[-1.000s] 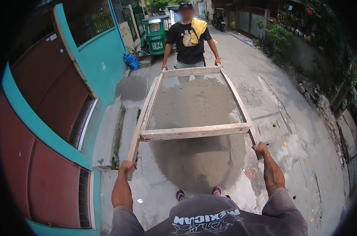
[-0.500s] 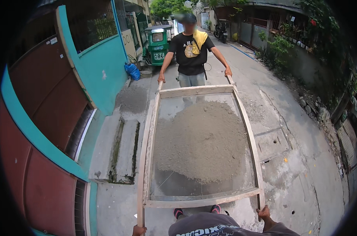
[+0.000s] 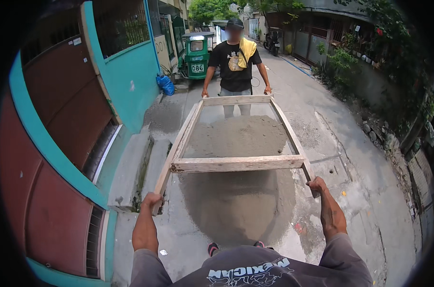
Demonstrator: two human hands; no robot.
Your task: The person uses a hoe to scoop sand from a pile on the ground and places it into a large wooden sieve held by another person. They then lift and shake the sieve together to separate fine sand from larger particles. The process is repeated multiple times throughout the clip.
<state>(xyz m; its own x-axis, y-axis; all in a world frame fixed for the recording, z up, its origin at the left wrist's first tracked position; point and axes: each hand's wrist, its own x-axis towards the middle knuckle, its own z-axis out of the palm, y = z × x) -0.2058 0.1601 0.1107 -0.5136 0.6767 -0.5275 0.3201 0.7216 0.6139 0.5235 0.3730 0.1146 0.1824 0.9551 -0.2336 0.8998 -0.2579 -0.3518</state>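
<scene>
A wooden-framed screen [image 3: 238,163] sits at the centre of the frame, held above the street [image 3: 374,191], with grey sand [image 3: 238,136] showing inside its outline (lying on it or seen through it, I cannot tell). Left of centre and low, the left hand [image 3: 152,199] has its grip clamped round one rail end; toward the lower right, the right hand [image 3: 316,184] grips the other. At upper centre, a co-worker [image 3: 226,71] wearing a yellow cloth [image 3: 247,50] holds the far end. A green vehicle [image 3: 196,56] stands farther back, upper left.
</scene>
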